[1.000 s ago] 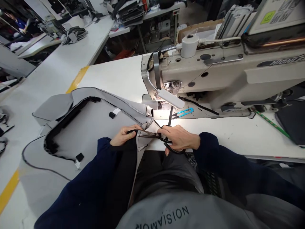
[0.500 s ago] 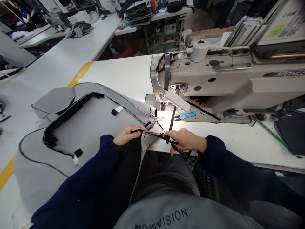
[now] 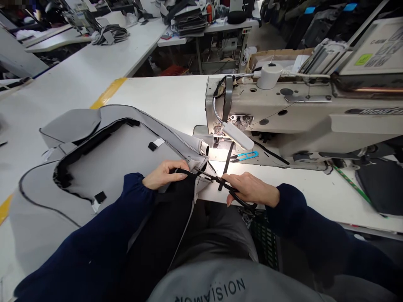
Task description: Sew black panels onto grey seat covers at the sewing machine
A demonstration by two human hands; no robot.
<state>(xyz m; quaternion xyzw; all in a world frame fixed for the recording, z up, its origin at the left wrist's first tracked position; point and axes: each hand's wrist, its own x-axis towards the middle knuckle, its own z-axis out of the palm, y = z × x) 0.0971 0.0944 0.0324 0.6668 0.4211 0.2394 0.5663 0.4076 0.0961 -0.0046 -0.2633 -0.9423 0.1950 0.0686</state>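
My right hand (image 3: pixel 252 188) is closed round the handles of black scissors (image 3: pixel 217 180), whose blades point left at the edge of a grey fabric cover (image 3: pixel 126 155) with black trim. My left hand (image 3: pixel 163 174) pinches that edge together with a black strap (image 3: pixel 184 171) right at the blade tips. The grey cover spreads over the white table (image 3: pixel 163 96) to my left and hangs down into my lap. A second black strap (image 3: pixel 227 157) runs from the sewing machine's needle area down toward my right hand.
A beige industrial sewing machine (image 3: pixel 299 113) stands just behind my hands, with a lit lamp (image 3: pixel 237 136) over its needle. Blue thread snips (image 3: pixel 247 156) lie on its bed. Dark fabric (image 3: pixel 378 184) lies at the right. More tables and machines (image 3: pixel 189 16) stand behind.
My view has shifted, so everything sits a little further right and up. Both hands stay at the cover's edge, and the scissors have tilted slightly while still at the strap.
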